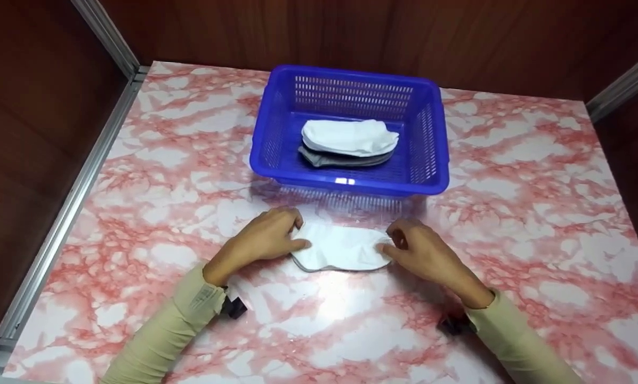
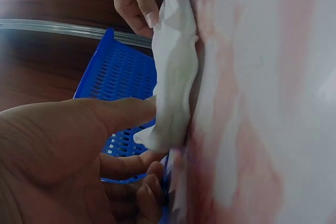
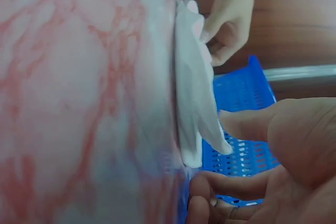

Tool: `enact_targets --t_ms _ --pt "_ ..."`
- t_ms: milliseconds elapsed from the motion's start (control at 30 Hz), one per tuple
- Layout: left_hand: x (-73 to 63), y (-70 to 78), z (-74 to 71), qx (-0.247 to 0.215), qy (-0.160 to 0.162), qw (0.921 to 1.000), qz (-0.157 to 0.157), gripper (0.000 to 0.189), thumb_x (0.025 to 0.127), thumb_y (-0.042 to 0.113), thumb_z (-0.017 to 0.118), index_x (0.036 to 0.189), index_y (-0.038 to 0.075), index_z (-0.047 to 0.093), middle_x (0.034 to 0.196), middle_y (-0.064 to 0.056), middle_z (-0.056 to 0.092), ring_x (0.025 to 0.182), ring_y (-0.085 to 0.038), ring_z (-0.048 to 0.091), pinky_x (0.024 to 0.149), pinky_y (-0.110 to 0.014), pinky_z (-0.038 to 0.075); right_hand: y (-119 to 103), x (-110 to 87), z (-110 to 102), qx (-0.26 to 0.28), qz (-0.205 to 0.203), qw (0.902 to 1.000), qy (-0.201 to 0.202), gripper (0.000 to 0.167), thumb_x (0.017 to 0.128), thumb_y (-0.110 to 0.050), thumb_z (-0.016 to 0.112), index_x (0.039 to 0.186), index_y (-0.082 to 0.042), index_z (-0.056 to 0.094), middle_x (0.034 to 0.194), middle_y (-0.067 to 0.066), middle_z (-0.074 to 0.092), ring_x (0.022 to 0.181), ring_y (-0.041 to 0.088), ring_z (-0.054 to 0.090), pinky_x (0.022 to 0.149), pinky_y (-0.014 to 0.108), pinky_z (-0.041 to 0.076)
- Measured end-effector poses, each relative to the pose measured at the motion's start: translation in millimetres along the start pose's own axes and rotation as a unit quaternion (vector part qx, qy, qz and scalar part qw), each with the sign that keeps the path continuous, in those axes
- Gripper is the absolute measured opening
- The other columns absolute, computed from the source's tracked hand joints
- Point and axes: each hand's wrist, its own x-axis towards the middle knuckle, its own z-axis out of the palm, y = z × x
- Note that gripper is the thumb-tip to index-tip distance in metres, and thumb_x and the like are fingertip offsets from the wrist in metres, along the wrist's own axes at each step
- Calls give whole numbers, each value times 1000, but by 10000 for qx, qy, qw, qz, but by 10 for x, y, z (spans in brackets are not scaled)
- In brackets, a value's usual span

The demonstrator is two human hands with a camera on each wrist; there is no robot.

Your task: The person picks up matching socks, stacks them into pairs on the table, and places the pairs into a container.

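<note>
A folded pair of white socks [image 1: 342, 248] lies flat on the table, close in front of the basket. At its left end my left hand [image 1: 268, 234] pinches the cloth, thumb on top and the other fingers curled at the edge. My right hand [image 1: 428, 250] holds the opposite end the same way, its thumb on the upper layer. In the right wrist view one flap of the socks [image 3: 197, 93] stands a little apart near the right thumb. The left wrist view shows a small corner of the socks [image 2: 170, 77] sticking out between left thumb and fingers.
A blue plastic basket [image 1: 350, 186] stands behind the socks. Inside it, white folded socks [image 1: 348, 136] lie on top of grey ones [image 1: 348, 160]. The marbled red-and-white table [image 1: 180, 202] is bounded by dark wood panels [image 1: 350, 32] with metal frames.
</note>
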Motion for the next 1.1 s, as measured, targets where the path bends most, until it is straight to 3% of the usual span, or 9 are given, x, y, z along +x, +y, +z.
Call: enact_targets --t_ms 133,267,433,500,667,900,933,1033,1100 --pt "-11 25 42 -88 -46 9999 -89 40 90 33 82 112 2 68 110 -11 68 104 -29 62 99 -45 52 -8 -21 64 -112 -232 9996 -91 25 90 -23 82 94 -7 63 90 5 55 77 14 50 67 27 41" --pt "-5 41 55 -334 -103 9994 -34 30 88 26 81 104 5 68 101 -8 64 97 -25 58 94 -42 50 -16 -9 87 254 -383 9988 -195 22 88 -12 81 89 -9 59 85 3 55 76 13 50 65 24 40" --pt "19 37 25 -1208 -270 9923 60 20 90 17 77 102 9 63 93 -2 65 86 -15 57 83 -30 49 -16 -6 59 578 -174 9978 -280 21 91 -8 78 106 -5 63 84 4 62 77 14 54 68 25 44" --pt "33 26 8 -1833 -464 9819 -58 24 91 14 76 110 8 62 94 -2 67 80 -12 58 75 -27 51 -14 -7 37 533 -131 9980 -298 20 92 -8 76 109 -3 67 86 5 64 79 15 55 70 26 44" --pt "79 -17 -2 -3183 -864 9430 -452 50 97 14 71 142 -2 56 98 -2 67 73 -9 60 63 -23 52 -3 8 -14 590 -100 9978 -299 8 93 -9 73 99 -3 72 85 5 63 80 16 54 70 26 44" --pt "104 -87 -10 -3885 -946 9153 -481 30 96 10 71 123 -5 73 108 -7 69 87 -10 68 75 -21 58 48 60 -97 1578 363 9855 -510 24 96 -13 73 113 2 67 98 13 73 89 17 65 77 23 53" --pt "108 -97 -14 -3930 -936 9133 -512 29 96 9 72 121 -6 73 111 -9 69 89 -10 68 76 -21 59 70 69 -105 1688 414 9833 -546 26 96 -13 74 115 3 69 99 13 74 89 16 64 77 21 53" --pt "119 -131 -20 -3806 -724 9197 -641 32 91 9 78 120 -6 74 110 -8 69 93 -12 64 78 -20 57 145 93 -113 1896 596 9781 -615 32 94 -17 77 119 3 72 105 14 76 94 16 67 80 21 56" --pt "122 -148 -28 -3699 -581 9246 -705 32 89 10 81 117 -5 75 107 -6 69 95 -13 62 79 -20 55 181 100 -114 2042 773 9737 -646 34 92 -19 80 119 2 74 102 10 75 90 14 65 74 22 57"
